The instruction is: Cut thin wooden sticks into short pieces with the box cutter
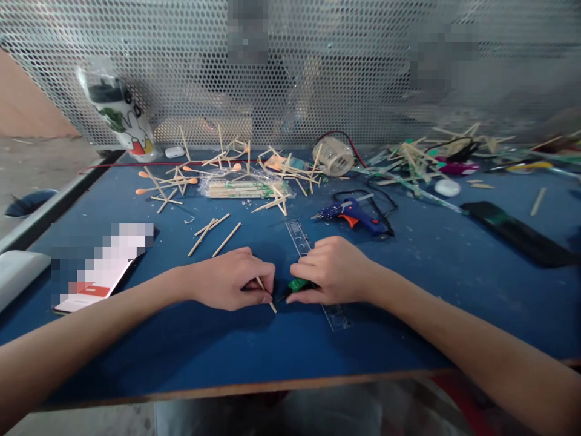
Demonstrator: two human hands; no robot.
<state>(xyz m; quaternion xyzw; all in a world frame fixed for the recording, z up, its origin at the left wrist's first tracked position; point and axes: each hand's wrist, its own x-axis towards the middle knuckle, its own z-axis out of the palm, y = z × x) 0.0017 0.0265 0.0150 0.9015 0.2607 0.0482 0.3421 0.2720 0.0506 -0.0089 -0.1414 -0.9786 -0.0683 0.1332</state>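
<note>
My left hand (pixel 240 278) is closed on a thin wooden stick (pixel 273 307), whose lower end pokes out below the fingertips close to the table. Just to its right, my right hand (pixel 333 272) wraps around a green tool with a dark, narrow tip (pixel 297 284). That tip points left toward the stick, with a small gap between them. Most of the tool is hidden in the fist, so its kind is unclear. Under the right hand lies a clear ruler (pixel 336 318), partly covered. Loose sticks (pixel 227 239) rest beyond my left hand.
A blue glue gun (pixel 354 215) lies beyond my right hand. Stick structures (pixel 172 184) and a packet of sticks (pixel 245 189) line the back. A phone (pixel 104 266) is at left, a bottle (pixel 120 115) behind it, and a black pouch (pixel 517 233) at right.
</note>
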